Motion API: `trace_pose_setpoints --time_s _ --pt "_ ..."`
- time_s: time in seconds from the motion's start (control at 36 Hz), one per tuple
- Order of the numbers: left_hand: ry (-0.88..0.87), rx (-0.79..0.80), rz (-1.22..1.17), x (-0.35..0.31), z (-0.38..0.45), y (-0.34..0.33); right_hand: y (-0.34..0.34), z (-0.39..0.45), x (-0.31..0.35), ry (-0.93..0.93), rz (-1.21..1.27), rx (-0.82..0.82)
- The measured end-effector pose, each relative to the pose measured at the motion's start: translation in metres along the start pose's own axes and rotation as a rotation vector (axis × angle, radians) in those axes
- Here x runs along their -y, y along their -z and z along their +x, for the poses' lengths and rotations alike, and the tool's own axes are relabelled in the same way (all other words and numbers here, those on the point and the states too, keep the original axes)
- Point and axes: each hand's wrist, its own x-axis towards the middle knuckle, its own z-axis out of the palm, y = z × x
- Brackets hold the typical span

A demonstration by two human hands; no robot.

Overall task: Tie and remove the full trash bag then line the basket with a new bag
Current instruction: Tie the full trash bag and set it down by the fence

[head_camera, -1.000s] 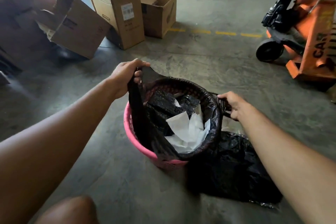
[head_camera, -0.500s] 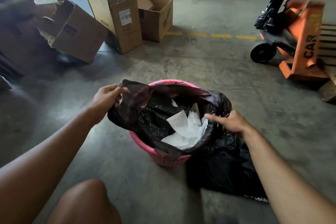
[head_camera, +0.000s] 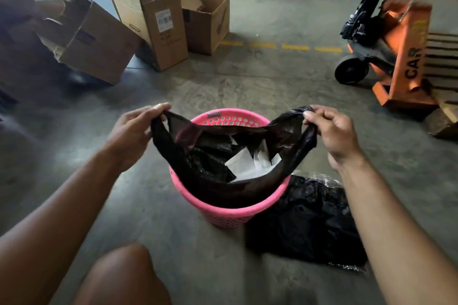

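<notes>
1. While both hands pull outward, the black trash bag sits inside the pink basket, its mouth lifted clear of the rim and stretched wide open above it.
2. Inside the bag, white paper scraps show among crumpled black plastic.
3. The left hand is closed on the bag's left corner, just left of the basket's rim, thumb and fingers pinching a gathered strip of plastic.
4. Over on the other side, the right hand is closed on the bag's right corner, just right of the rim, fingertips pressed together on a bunched tail of the film.
5. The basket stands upright on the concrete floor, perforated wall showing at its far rim.
6. Touching the basket's right side, a second black bag lies flat and crumpled on the floor.
7. Near the basket, on the person's side, a bare knee pokes into view.
8. Well beyond the basket to its left, open cardboard boxes stand and lean together.
9. Well beyond it to the right, an orange pallet jack is parked by a dashed yellow line.
</notes>
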Motion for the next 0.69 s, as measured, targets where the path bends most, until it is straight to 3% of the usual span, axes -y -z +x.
trace_pose_setpoints --time_s 0.11,0.17,0.31,0.36,0.44,0.56,0.61,0.69 --pt "0.069 0.087 -0.210 0.011 0.012 -0.042 -0.041 0.000 0.015 -0.092 0.248 0.219" --pt "0.068 0.129 -0.262 0.017 0.015 -0.059 -0.055 -0.003 0.018 -0.068 0.153 0.255" --pt "-0.029 0.267 0.092 0.036 0.014 -0.081 -0.079 -0.019 0.009 0.019 -0.194 0.375" --pt "-0.067 0.376 0.279 0.045 0.015 -0.085 -0.087 -0.025 0.010 0.129 -0.423 0.460" --pt "-0.161 0.501 0.500 0.051 0.017 -0.098 -0.105 -0.031 0.017 0.440 -0.731 0.531" --pt "-0.266 0.486 0.552 0.052 0.013 -0.113 -0.134 -0.033 0.030 0.749 -0.972 0.503" --pt "-0.226 0.491 0.453 0.052 0.009 -0.117 -0.137 -0.028 0.037 0.743 -0.939 0.494" --pt "-0.045 0.352 0.352 0.055 0.012 -0.117 -0.125 -0.012 0.038 0.526 -0.639 0.418"
